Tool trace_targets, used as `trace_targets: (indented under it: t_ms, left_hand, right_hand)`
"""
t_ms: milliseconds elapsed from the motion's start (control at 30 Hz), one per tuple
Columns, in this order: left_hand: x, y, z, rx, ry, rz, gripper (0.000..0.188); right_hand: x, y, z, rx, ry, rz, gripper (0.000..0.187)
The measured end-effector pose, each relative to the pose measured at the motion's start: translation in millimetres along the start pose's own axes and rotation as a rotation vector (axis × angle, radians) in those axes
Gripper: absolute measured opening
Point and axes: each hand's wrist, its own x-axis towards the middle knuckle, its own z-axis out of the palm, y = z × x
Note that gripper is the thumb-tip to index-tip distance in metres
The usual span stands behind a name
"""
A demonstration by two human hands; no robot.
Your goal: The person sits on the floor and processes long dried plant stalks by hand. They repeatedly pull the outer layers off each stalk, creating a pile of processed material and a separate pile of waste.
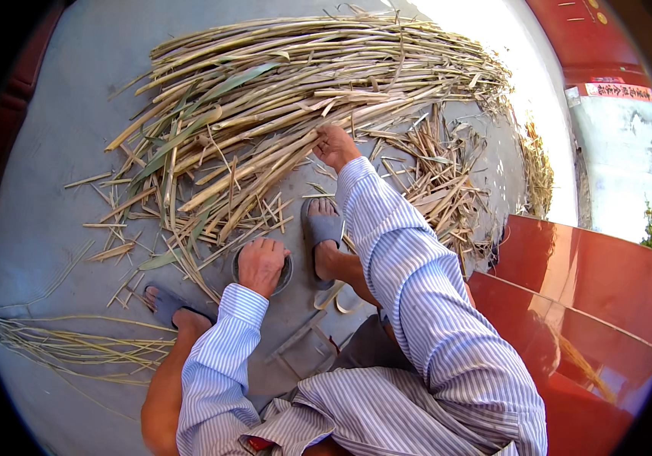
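A large heap of dry, straw-coloured reed stalks (295, 83) lies across the floor in front of me, with some leaves still green. My right hand (336, 147) is closed at the near edge of this heap, its fingers pinching a reed stalk. Closer to me, my left hand (261, 266) has its fingers curled down over a dark round object (286, 275), perhaps a small bowl. The hand covers most of it, and what is under the fingers is hidden.
My sandalled feet (323, 228) stand either side of my left hand. Broken stalk pieces (447, 182) litter the floor at right. Thin yellowish stems (82, 346) lie at lower left. Shiny red panels (584, 273) stand at right, and a flat frame (299, 349) lies near my legs.
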Motion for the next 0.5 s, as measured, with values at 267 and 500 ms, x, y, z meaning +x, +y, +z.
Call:
trace_targets:
  t_ms: [267, 500]
  left_hand:
    - [60, 40, -183, 0.389, 0.557, 0.101, 0.040]
    - [65, 41, -264, 0.513, 0.400, 0.054, 0.028]
  right_hand:
    - [-107, -62, 16, 0.075, -0.509, -0.028, 0.016]
    - [-218, -108, 48, 0.060, -0.542, -0.054, 0.012]
